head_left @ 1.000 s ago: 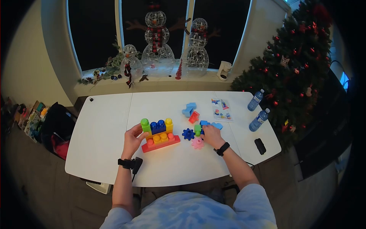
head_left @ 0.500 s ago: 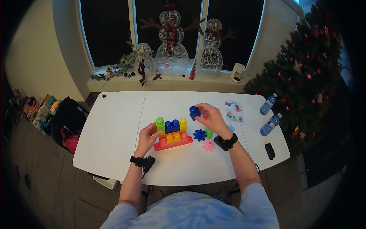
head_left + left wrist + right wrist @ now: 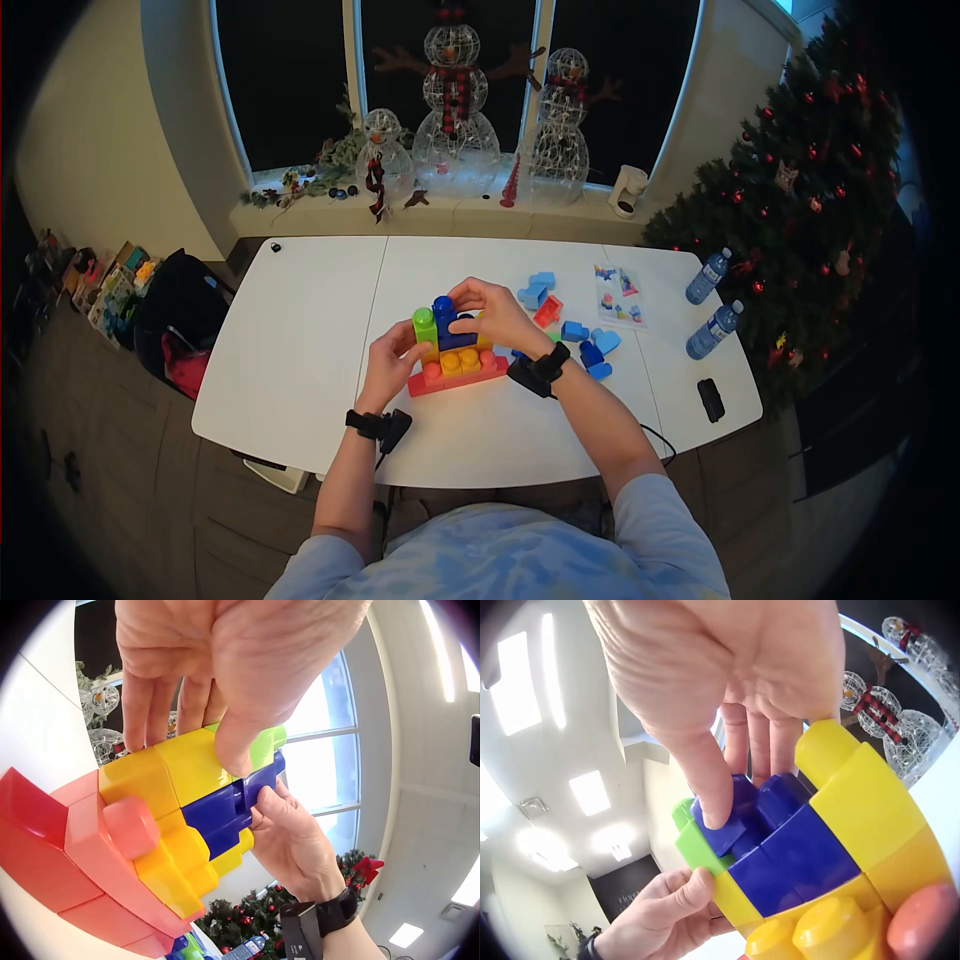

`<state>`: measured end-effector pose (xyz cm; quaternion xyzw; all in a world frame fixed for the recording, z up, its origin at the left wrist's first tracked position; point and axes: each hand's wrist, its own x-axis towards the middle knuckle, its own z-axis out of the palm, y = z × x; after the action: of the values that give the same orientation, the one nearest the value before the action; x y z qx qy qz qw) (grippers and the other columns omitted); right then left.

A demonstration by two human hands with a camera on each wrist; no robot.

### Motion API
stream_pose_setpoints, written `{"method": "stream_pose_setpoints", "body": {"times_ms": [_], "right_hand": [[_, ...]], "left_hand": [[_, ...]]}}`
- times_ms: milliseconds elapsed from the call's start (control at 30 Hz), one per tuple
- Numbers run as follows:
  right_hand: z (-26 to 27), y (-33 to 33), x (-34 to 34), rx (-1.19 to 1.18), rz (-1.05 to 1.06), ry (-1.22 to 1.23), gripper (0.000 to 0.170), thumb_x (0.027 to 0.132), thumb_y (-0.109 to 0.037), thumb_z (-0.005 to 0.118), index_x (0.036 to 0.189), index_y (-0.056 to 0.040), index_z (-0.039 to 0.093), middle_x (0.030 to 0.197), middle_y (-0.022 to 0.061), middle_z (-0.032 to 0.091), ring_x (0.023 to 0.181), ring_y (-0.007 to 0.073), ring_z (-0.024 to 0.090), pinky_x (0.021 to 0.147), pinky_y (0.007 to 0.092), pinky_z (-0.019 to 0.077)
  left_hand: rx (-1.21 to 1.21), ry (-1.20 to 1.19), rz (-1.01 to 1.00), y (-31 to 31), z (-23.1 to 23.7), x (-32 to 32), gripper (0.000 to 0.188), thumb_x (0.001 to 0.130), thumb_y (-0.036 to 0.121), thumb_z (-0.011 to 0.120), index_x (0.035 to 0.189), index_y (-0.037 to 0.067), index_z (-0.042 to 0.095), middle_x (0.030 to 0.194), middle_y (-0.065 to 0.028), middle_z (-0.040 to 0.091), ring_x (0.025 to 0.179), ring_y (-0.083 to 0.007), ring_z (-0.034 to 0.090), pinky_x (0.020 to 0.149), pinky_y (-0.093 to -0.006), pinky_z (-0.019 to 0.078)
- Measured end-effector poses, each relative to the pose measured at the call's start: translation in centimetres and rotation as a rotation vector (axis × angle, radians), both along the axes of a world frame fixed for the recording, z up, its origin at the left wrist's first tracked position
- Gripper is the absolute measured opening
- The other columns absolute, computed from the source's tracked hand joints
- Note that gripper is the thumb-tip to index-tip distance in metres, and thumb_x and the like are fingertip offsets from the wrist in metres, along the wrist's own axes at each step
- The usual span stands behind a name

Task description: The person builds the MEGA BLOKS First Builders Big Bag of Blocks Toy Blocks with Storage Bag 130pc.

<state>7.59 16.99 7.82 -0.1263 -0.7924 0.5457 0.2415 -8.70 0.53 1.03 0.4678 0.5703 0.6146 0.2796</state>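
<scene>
A toy building-block structure stands on the white table, with a long red base (image 3: 455, 379), yellow blocks and a dark blue block (image 3: 795, 859) in its upper row. My left hand (image 3: 390, 366) grips its left end, the thumb in front over the yellow block (image 3: 193, 766) and green block (image 3: 424, 326), fingers behind. Between the thumb and fingers of my right hand (image 3: 497, 316) is a small dark blue block (image 3: 727, 817). It sits over the left part of the upper row's blue block, beside the green one. In the head view, my right hand partly covers the structure's right end.
Right of the structure lie light blue blocks (image 3: 537, 292), a red block (image 3: 548, 311) and several blue blocks (image 3: 592, 353). Farther right are a picture sheet (image 3: 621, 296), two water bottles (image 3: 709, 277) and a black case (image 3: 711, 400). A cable (image 3: 660, 440) trails from the right wrist.
My right hand took a dark blue block from the pile on the right and carried it left onto the structure's top. My left hand keeps its grip on the structure's left end.
</scene>
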Motion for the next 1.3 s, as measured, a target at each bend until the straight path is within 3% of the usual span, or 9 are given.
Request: {"method": "stream_pose_setpoints", "body": {"times_ms": [300, 633, 700, 833, 900, 967, 1000, 1067, 1300], "right_hand": [[-0.9, 0.3, 0.1, 0.115, 0.017, -0.039, 0.039, 0.078, 0.001, 0.083, 0.110, 0.0006, 0.061, 0.106, 0.0098, 0.072, 0.103, 0.0183, 0.071, 0.096, 0.0317, 0.0551], [-0.4, -0.5, 0.5, 0.270, -0.021, -0.082, 0.044, 0.078, -0.005, 0.084, 0.115, -0.0020, 0.060, 0.111, 0.0136, 0.073, 0.109, 0.0253, 0.071, 0.096, 0.0362, 0.0551], [0.1, -0.4, 1.0, 0.315, -0.021, -0.090, 0.047, 0.079, -0.008, 0.084, 0.119, -0.0032, 0.060, 0.112, 0.0132, 0.073, 0.110, 0.0261, 0.071, 0.096, 0.0372, 0.0548], [1.5, 2.5, 5.9, 0.383, -0.349, 0.049, 0.056, 0.082, -0.020, 0.085, 0.130, -0.0064, 0.060, 0.111, 0.0126, 0.074, 0.107, 0.0269, 0.072, 0.091, 0.0383, 0.0552], [1.4, 6.1, 10.2, 0.260, -0.505, -0.172, 0.051, 0.079, -0.029, 0.087, 0.120, -0.0049, 0.066, 0.105, 0.0164, 0.075, 0.106, 0.0312, 0.071, 0.090, 0.0413, 0.0547], [1.1, 7.6, 14.5, 0.425, -0.668, -0.541, 0.040, 0.078, -0.030, 0.086, 0.107, -0.0064, 0.071, 0.099, 0.0158, 0.075, 0.098, 0.0320, 0.071, 0.082, 0.0423, 0.0558], [0.5, 8.0, 16.3, 0.428, -0.676, -0.547, 0.040, 0.078, -0.030, 0.086, 0.107, -0.0064, 0.071, 0.099, 0.0158, 0.075, 0.098, 0.0320, 0.071, 0.082, 0.0423, 0.0558], [-2.0, 7.5, 19.2, 0.683, -0.602, -0.847, 0.038, 0.077, -0.033, 0.084, 0.102, -0.0077, 0.072, 0.099, 0.0159, 0.074, 0.091, 0.0329, 0.071, 0.075, 0.0423, 0.0565], [-8.8, 6.1, 20.0, 0.718, -0.719, -0.909, 0.037, 0.077, -0.032, 0.083, 0.098, -0.0064, 0.069, 0.097, 0.0146, 0.072, 0.092, 0.0335, 0.072, 0.078, 0.0457, 0.0585]], "left_hand": [[-0.020, 0.009, 0.047, -0.1, 0.8, 0.8, 0.045, 0.092, 0.004, 0.074, 0.134, -0.004, 0.058, 0.121, -0.0154, 0.071, 0.116, -0.0223, 0.068, 0.100, -0.0351, 0.0571], [-0.011, 0.076, 0.057, 0.0, 0.8, 0.8, 0.042, 0.094, 0.012, 0.075, 0.131, 0.000, 0.061, 0.119, -0.0099, 0.071, 0.115, -0.0213, 0.068, 0.094, -0.0376, 0.0595], [-0.056, 0.070, 0.061, 0.0, 1.2, 0.8, 0.042, 0.092, 0.003, 0.073, 0.131, -0.003, 0.059, 0.122, -0.0134, 0.070, 0.118, -0.0230, 0.068, 0.098, -0.0367, 0.0589], [-0.029, 0.080, 0.043, 0.4, -0.4, 0.2, 0.045, 0.093, 0.008, 0.075, 0.133, -0.002, 0.058, 0.119, -0.0122, 0.071, 0.115, -0.0228, 0.069, 0.095, -0.0358, 0.0583], [-0.048, 0.105, 0.065, 0.2, 0.0, 0.6, 0.048, 0.091, 0.005, 0.076, 0.134, -0.003, 0.054, 0.121, -0.0137, 0.070, 0.115, -0.0239, 0.069, 0.099, -0.0364, 0.0562], [-0.020, 0.110, 0.067, 0.2, 0.2, 0.9, 0.050, 0.090, 0.004, 0.076, 0.134, -0.003, 0.054, 0.122, -0.0140, 0.070, 0.115, -0.0244, 0.069, 0.101, -0.0371, 0.0553], [0.010, 0.127, 0.088, 0.3, 0.3, 1.0, 0.051, 0.089, 0.003, 0.077, 0.134, -0.003, 0.053, 0.123, -0.0142, 0.069, 0.115, -0.0248, 0.069, 0.102, -0.0377, 0.0545], [0.019, 0.104, 0.079, 0.4, 0.4, 1.0, 0.053, 0.088, 0.002, 0.078, 0.135, -0.002, 0.053, 0.122, -0.0141, 0.070, 0.116, -0.0255, 0.068, 0.104, -0.0380, 0.0536], [0.010, 0.001, 0.020, 0.8, 0.4, 0.6, 0.054, 0.087, 0.005, 0.080, 0.135, -0.002, 0.053, 0.124, -0.0134, 0.069, 0.118, -0.0235, 0.066, 0.106, -0.0375, 0.0519]]}}
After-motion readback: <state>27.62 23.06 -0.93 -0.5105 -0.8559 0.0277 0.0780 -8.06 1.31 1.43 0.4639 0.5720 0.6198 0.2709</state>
